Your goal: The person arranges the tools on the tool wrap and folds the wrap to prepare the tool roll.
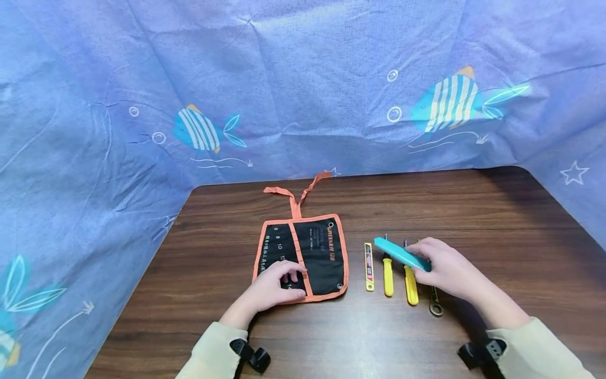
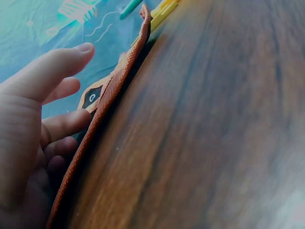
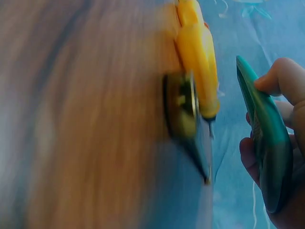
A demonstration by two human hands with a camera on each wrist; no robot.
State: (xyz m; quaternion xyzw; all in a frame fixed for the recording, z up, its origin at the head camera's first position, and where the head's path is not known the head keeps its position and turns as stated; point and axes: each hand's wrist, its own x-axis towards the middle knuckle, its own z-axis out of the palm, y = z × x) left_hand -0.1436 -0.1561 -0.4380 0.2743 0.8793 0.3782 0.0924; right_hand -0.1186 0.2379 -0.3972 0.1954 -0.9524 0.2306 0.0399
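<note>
The right hand [image 1: 442, 266] holds a smooth, tapered turquoise tool [image 1: 397, 251] above yellow-handled tools [image 1: 388, 277]; the left hand [image 1: 274, 287], loosely curved, gripping nothing, touches an orange-edged black fabric pouch [image 1: 324, 255]. Wood-grained table [image 1: 454, 205] extends to a rounded far-right corner.

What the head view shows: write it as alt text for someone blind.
A right hand holds a turquoise tool above two yellow-handled screwdrivers, which lie on a wood-grain table between a yellow-edged strip and a ring-ended wrench. The left hand is at an orange-trimmed black tool pouch printed GREENER.
</note>
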